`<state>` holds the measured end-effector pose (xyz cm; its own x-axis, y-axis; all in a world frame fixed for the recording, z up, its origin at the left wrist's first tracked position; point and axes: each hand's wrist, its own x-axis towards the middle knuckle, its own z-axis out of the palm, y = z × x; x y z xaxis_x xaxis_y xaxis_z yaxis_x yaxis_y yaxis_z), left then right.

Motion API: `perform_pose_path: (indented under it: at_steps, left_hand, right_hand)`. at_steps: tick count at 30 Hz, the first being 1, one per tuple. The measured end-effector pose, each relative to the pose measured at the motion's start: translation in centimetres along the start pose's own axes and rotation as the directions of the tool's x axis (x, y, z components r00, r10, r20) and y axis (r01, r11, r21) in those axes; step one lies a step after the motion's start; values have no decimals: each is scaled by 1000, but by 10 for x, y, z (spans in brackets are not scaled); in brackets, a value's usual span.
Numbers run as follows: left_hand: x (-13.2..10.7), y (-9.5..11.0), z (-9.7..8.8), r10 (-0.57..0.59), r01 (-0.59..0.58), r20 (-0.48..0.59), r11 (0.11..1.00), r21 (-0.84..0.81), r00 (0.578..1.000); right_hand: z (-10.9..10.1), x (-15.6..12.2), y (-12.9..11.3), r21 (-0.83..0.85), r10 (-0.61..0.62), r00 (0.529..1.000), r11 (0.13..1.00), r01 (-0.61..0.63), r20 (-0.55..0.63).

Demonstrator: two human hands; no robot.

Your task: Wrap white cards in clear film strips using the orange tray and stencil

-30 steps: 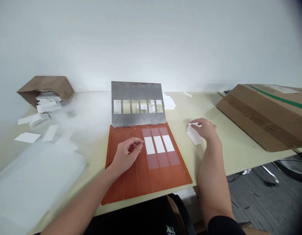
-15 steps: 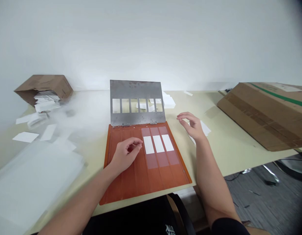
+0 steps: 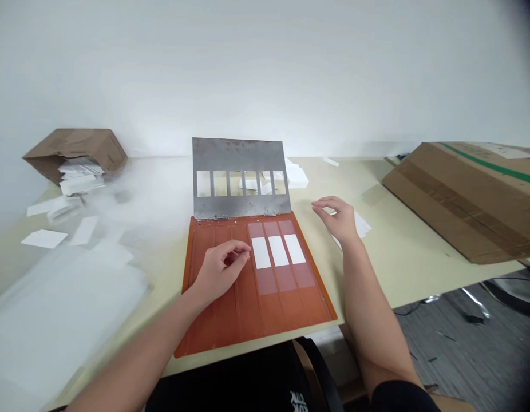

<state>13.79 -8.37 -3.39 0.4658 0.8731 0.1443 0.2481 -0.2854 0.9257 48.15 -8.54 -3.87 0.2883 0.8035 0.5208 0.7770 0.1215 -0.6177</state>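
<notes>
My left hand (image 3: 222, 268) hovers over or rests on the orange board (image 3: 217, 326), its thumb and fingertips pinched beside the leftmost white card (image 3: 261, 253). Whatever lies in that pinch is too small to make out. Three white cards lie side by side on clear strips (image 3: 284, 278) in the board's right-hand channels. A grey metal plate (image 3: 237, 153) with a row of rectangular windows stands raised, hinged at the board's far edge. Right of the board, my right hand (image 3: 337, 220) is closed in a pinch with nothing visible in it, near loose white cards (image 3: 362, 223).
A cardboard box (image 3: 82, 143) on the left spills white cards (image 3: 82, 184). Clear sheets (image 3: 63, 309) are piled at the near left. A larger carton (image 3: 466, 200) occupies the right side of the table. More white cards (image 3: 296, 176) lie behind the metal plate.
My right hand's thumb and fingertips have come closer together. My left hand holds its place over the board, and the cards have not moved.
</notes>
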Motion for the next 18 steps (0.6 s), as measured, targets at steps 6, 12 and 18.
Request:
perform_pose_path:
  at_steps: [6,12,18]
  left_hand:
    - [1,2,0,19,-19,-12,1000,-1,1000]
    - [3,4,-4,37,-37,0,995,91,999]
    - [26,15,-14,71,-104,116,944,314,991]
  right_hand:
    - [-1,-2,8,-194,111,991,973,-124,-75]
    - [10,-2,-11,-99,-9,995,995,18,97]
    - [24,-2,-58,174,-258,870,964,202,419]
